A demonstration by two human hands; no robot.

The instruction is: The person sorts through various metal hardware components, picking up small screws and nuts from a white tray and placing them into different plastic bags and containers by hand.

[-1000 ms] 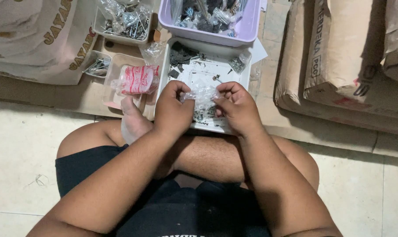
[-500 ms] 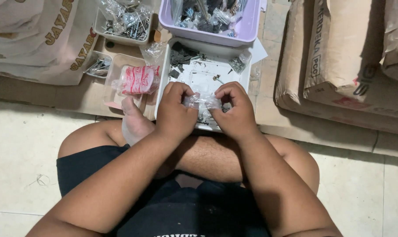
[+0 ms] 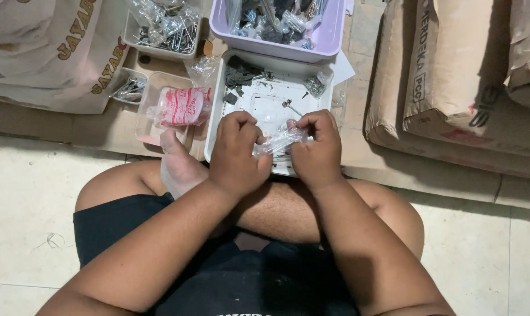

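Left hand (image 3: 237,153) and right hand (image 3: 317,147) both pinch a small clear plastic bag (image 3: 278,141) between them, over the white tray (image 3: 218,117). Bag looks twisted shut; loose screws remain at 12 o'clock.

Head view, single camera: looks steeply down from above, close over the lap and white tray (image 3: 218,117) on the floor; no second view.
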